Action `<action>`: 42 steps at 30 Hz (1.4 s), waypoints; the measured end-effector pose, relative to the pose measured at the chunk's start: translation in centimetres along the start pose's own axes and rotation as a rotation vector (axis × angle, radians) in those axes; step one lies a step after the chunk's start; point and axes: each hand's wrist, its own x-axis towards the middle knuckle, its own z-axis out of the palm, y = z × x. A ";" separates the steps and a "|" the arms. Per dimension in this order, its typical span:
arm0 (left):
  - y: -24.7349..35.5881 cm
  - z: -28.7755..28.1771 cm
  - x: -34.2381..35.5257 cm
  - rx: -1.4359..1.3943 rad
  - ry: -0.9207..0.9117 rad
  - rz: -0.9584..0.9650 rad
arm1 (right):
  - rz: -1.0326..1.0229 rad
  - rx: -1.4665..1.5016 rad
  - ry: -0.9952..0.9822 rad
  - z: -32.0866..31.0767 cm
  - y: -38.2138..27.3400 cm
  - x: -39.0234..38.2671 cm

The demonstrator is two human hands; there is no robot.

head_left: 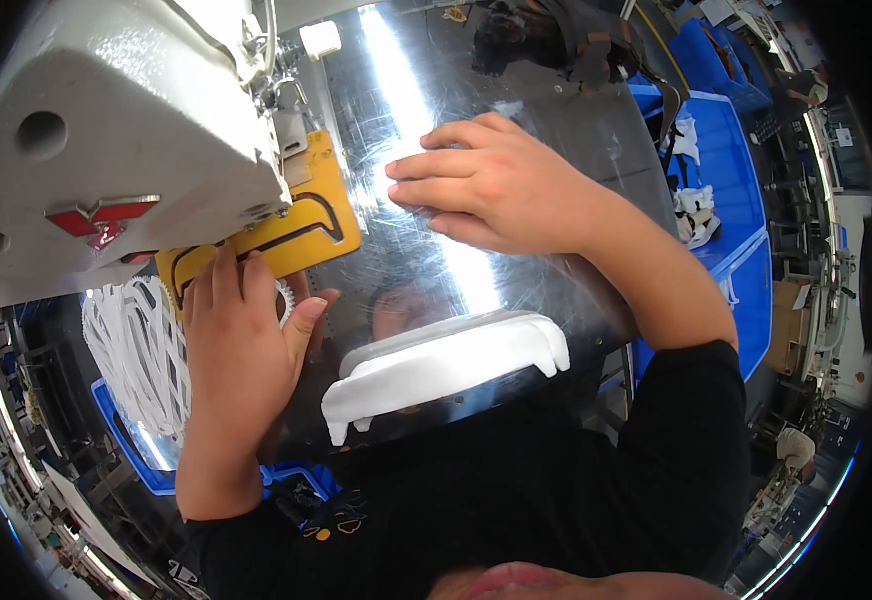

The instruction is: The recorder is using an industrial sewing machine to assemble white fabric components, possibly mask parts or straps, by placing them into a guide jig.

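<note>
Yellow slotted template (301,225) flat under left hand (241,345), beside sewing machine (116,140)

Pale grey sewing machine head (106,130) with a red emblem, yellow template (296,225) marked by dark slot lines, shiny silver desk (516,110) streaked with white glare, white moulded piece (446,365), white strips (141,360) in a blue bin (126,440), black sleeves.

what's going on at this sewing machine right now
A person sits at a grey sewing machine on a shiny metal table. The left hand presses on a yellow slotted template lying under the machine head. The right hand lies flat on the table, fingers pointing toward the template. A stack of white shaped pieces rests at the near table edge.
</note>
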 end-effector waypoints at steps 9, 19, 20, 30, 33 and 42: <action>0.4 -0.1 0.2 -0.074 -0.025 0.064 | -0.011 -0.002 0.008 -0.3 0.3 -0.1; 0.7 0.0 0.2 -0.086 -0.037 0.144 | -0.098 0.084 0.159 -0.3 1.1 0.0; 0.7 0.0 0.3 -0.087 -0.037 0.145 | -0.102 0.085 0.167 -0.3 1.1 0.0; 0.3 0.5 0.3 -0.095 0.034 0.158 | -0.095 0.076 0.155 -0.3 1.1 -0.1; 0.5 0.5 0.2 -0.091 0.048 0.159 | -0.101 0.076 0.161 -0.3 1.1 -0.1; 1.1 -0.2 0.6 -0.231 0.015 0.243 | -0.085 0.074 0.231 -0.5 1.9 -0.3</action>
